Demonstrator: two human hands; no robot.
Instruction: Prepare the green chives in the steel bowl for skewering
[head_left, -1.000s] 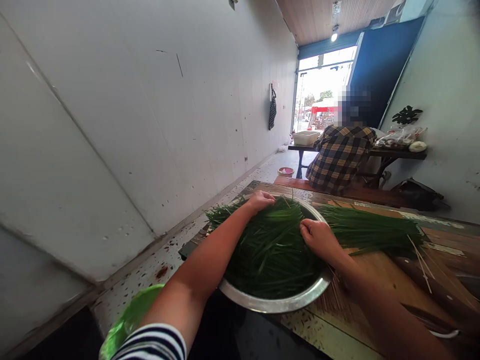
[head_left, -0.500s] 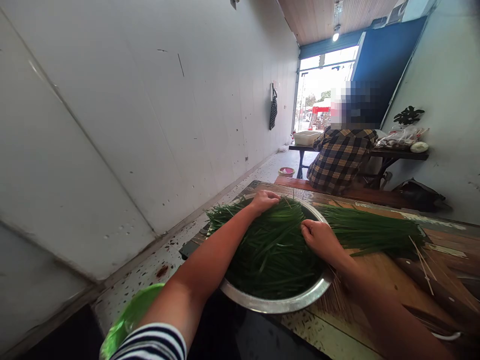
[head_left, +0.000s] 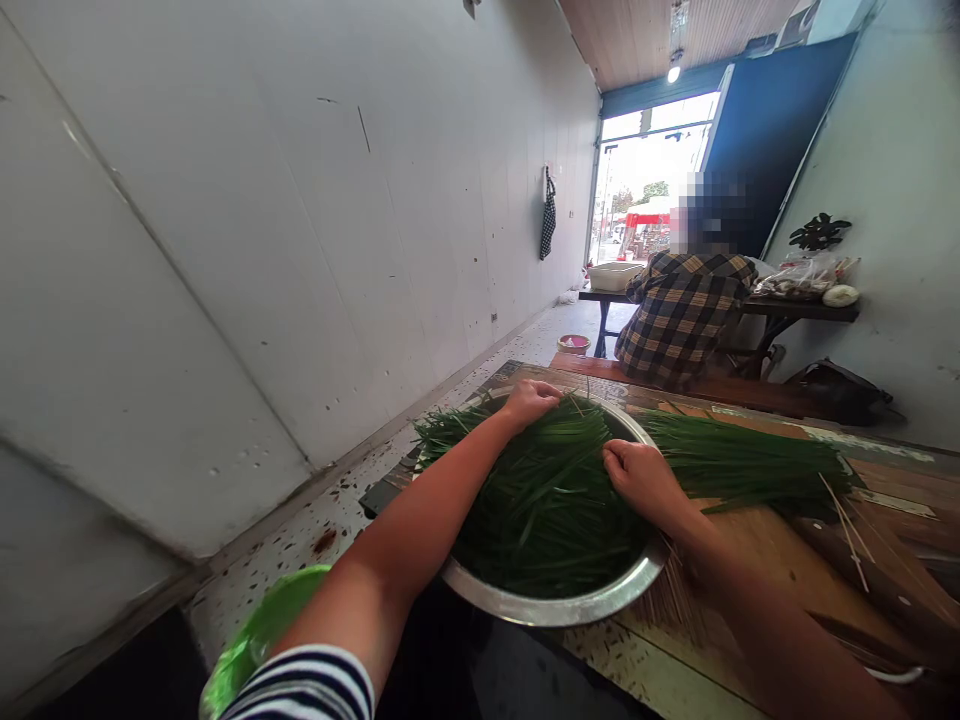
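Note:
A wide steel bowl (head_left: 555, 603) on the wooden table (head_left: 750, 560) is heaped with long green chive leaves (head_left: 540, 500). My left hand (head_left: 531, 400) lies on the far side of the heap, fingers curled into the leaves. My right hand (head_left: 642, 478) is closed on leaves at the bowl's right rim. A second pile of chives (head_left: 742, 465) stretches across the table to the right of the bowl.
Thin bamboo skewers (head_left: 844, 520) lie on the table at the right. A green plastic basin (head_left: 251, 640) sits low at the left. A person in a plaid shirt (head_left: 682, 315) sits on a bench beyond, at another table (head_left: 795, 310) with bags.
Almost nothing differs: both hands stay on the chives, and the left hand has crept slightly toward the far rim.

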